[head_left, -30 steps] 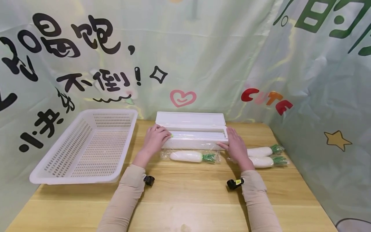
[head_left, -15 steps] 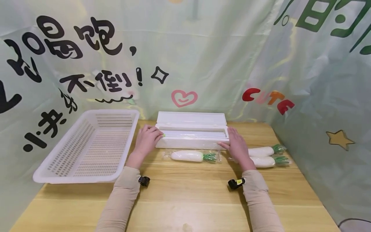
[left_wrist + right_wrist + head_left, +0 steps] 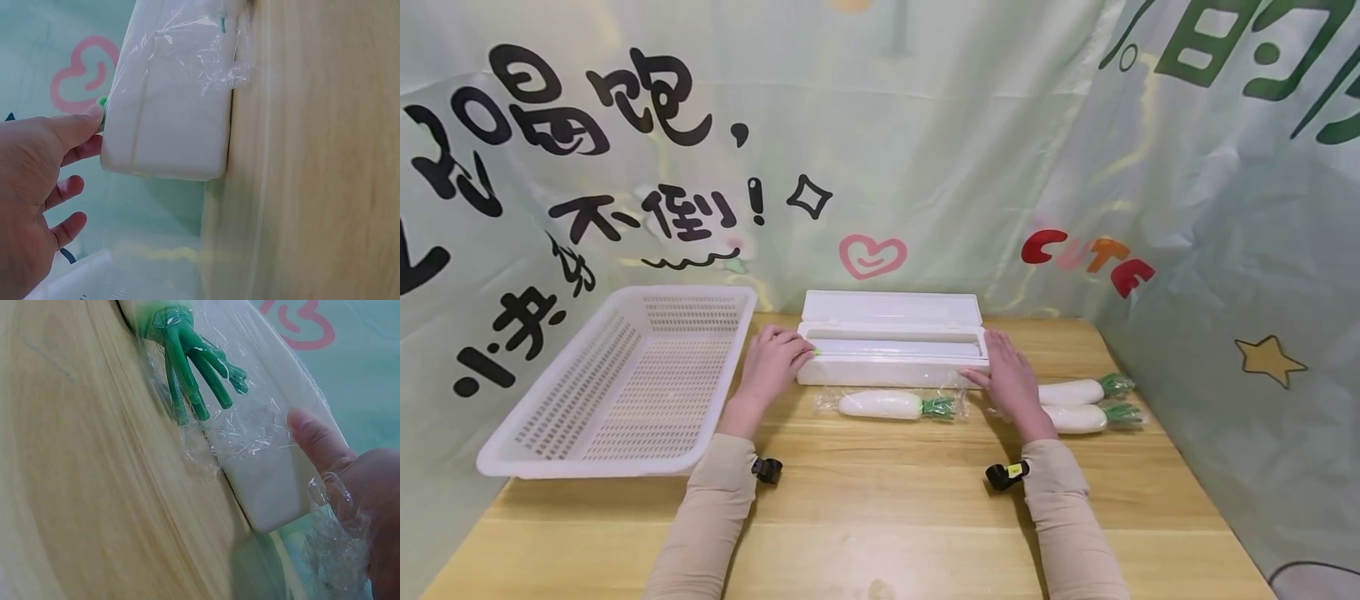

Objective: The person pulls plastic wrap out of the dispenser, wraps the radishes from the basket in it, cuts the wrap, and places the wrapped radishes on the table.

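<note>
A long white cling-film box [image 3: 891, 360] lies open at the table's back, lid up. My left hand [image 3: 772, 360] touches its left end, with the thumb on a small green slider [image 3: 815, 352]; in the left wrist view the fingers [image 3: 69, 187] are spread beside the box [image 3: 169, 131]. My right hand [image 3: 1009, 377] rests against the box's right end, its thumb [image 3: 315, 439] pressed on the front wall [image 3: 262, 487]. A film-wrapped white radish [image 3: 882, 405] with green leaves [image 3: 187, 359] lies just in front of the box.
A white perforated basket [image 3: 535, 433] stands at the left. Two more white radishes [image 3: 1071, 392] [image 3: 1078, 418] lie at the right, beyond my right hand. A printed green curtain [image 3: 1225, 250] closes the back and right. Bare wooden table [image 3: 880, 517] stretches toward me.
My left hand has slid leftward along the box with the green slider, from over its left part to its left end. The right hand has stayed put.
</note>
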Demonstrator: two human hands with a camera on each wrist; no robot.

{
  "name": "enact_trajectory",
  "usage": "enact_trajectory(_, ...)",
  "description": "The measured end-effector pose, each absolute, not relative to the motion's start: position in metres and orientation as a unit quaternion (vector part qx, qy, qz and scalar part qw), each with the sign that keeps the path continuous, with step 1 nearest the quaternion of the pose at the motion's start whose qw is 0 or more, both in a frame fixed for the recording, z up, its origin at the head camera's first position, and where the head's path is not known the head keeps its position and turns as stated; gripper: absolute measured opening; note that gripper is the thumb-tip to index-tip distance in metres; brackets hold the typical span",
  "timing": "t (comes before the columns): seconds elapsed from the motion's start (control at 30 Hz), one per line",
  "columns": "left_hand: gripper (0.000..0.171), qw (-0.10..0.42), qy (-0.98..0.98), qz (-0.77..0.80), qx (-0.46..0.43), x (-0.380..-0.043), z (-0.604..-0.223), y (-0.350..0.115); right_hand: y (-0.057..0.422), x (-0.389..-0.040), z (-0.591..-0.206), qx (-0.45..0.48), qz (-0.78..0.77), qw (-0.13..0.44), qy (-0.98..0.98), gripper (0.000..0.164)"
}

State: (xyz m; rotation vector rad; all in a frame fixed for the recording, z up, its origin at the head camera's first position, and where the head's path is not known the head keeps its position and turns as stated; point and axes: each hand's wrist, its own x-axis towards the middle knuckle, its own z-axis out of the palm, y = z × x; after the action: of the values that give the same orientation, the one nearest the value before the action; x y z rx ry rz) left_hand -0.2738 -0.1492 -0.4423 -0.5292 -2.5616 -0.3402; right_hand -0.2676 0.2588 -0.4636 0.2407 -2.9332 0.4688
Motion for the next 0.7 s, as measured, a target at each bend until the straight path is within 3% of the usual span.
enact_trajectory(0.7, 0.019, 0.214, -0.956, -0.122, -0.159, -0.269, -0.428, -0.166, 0.253, -0.268, -0.461, 0.076, 0.174, 0.083, -0.978, 0.097)
